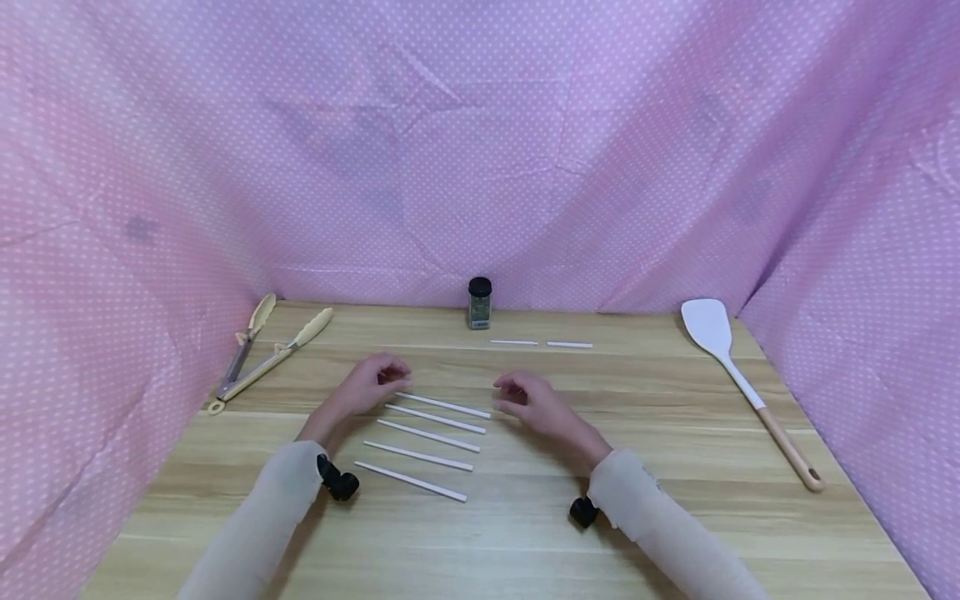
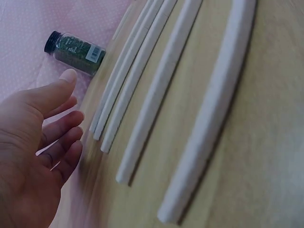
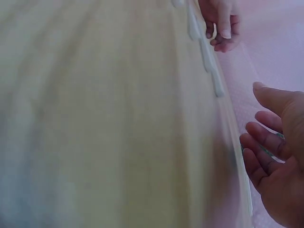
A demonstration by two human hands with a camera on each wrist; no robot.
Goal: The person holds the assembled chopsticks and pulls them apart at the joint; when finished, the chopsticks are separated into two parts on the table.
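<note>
Several white sticks lie in a ladder-like row on the wooden table, from the farthest stick (image 1: pixel 442 405) to the nearest stick (image 1: pixel 410 482). My left hand (image 1: pixel 375 383) is by the left end of the farthest one, its fingers loosely bent. Across from it, my right hand (image 1: pixel 536 404) hovers just past the right ends, fingers relaxed and nothing in them. The left wrist view shows the left palm (image 2: pixel 28 147) beside the stick ends, with no stick between thumb and fingers. In the right wrist view the right fingers (image 3: pixel 261 142) are likewise bare.
A black-capped jar of green herbs (image 1: pixel 480 310) stands at the back, near two shorter white pieces, one left (image 1: pixel 513 342) and one right (image 1: pixel 570 344). Spread tongs (image 1: pixel 258 372) lie at the left, a white spatula (image 1: pixel 707 325) at the right. Pink dotted cloth (image 1: pixel 480 167) surrounds the table.
</note>
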